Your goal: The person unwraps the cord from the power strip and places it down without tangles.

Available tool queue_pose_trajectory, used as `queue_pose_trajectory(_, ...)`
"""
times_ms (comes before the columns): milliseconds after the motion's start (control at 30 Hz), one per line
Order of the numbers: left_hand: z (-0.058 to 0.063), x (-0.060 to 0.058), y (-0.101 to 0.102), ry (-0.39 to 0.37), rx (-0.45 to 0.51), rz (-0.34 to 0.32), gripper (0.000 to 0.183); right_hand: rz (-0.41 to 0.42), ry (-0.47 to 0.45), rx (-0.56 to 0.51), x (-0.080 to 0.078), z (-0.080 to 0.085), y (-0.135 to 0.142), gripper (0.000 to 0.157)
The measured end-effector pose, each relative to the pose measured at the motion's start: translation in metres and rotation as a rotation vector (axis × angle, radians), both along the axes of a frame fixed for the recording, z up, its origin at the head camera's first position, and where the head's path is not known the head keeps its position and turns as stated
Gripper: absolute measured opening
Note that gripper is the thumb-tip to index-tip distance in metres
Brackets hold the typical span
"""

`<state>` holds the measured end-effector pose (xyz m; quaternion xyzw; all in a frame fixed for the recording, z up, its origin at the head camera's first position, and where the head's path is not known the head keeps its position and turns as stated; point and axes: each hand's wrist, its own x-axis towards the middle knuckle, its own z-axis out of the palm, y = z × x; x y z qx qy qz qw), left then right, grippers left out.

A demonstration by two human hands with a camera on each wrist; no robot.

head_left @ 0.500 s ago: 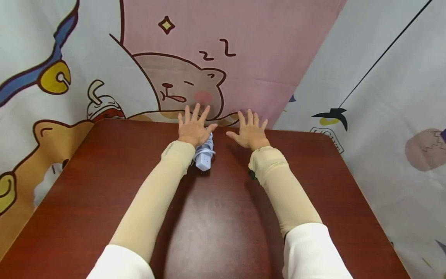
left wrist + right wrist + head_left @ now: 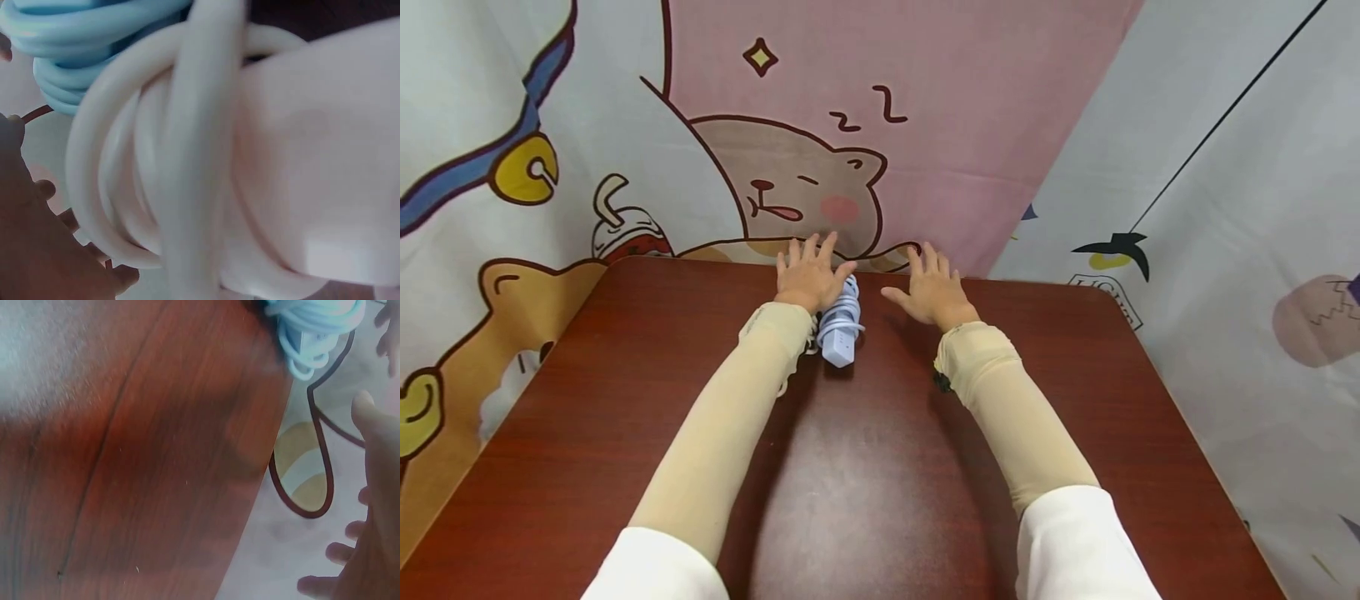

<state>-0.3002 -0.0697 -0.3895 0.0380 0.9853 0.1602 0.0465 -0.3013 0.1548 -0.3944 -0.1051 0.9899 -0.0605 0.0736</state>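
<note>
A white power strip (image 2: 839, 343) with its cord (image 2: 844, 307) wound round it lies near the table's far edge, between my two hands. Just left of it my left hand (image 2: 808, 277) is spread with fingers straight, holding nothing. My right hand (image 2: 934, 292) is a little way to its right, fingers also extended and grasping nothing. In the left wrist view the cord (image 2: 200, 156) fills the middle close up, with the left hand (image 2: 44, 244) at the left edge. The right wrist view has the wound cord (image 2: 319, 325) at top and the right hand (image 2: 375, 506) at right.
The strip lies on a dark reddish-brown table (image 2: 880, 467). Behind it hangs a cartoon-print curtain (image 2: 970, 100) with a sleeping bear, close to the table's far edge. More printed curtain (image 2: 1262, 208) hangs along the right side.
Both hands have lowered slightly; the left has also shifted a little to the left, showing more of the wound cord. The power strip stays in place.
</note>
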Motion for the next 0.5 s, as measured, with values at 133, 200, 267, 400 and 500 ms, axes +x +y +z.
queue_pose_trajectory(133, -0.002, -0.002, -0.001, -0.014, 0.026, 0.002, 0.071, 0.040, 0.012, -0.015, 0.006, -0.006, -0.004, 0.095)
queue_pose_trajectory(200, -0.003, -0.002, -0.001, -0.023, 0.040, 0.001, 0.071, 0.059, 0.022, -0.019, 0.009, -0.008, -0.006, 0.094)
queue_pose_trajectory(267, -0.005, -0.002, -0.001, -0.038, 0.055, -0.001, 0.069, 0.075, 0.030, -0.027, 0.013, -0.010, -0.008, 0.093)
queue_pose_trajectory(400, -0.007, -0.001, 0.000, -0.062, 0.041, -0.026, 0.062, 0.097, 0.023, -0.044, 0.021, -0.013, -0.013, 0.094)
queue_pose_trajectory(500, -0.007, -0.001, -0.001, -0.071, 0.005, -0.051, 0.057, 0.105, 0.017, -0.067, 0.026, -0.014, -0.018, 0.093)
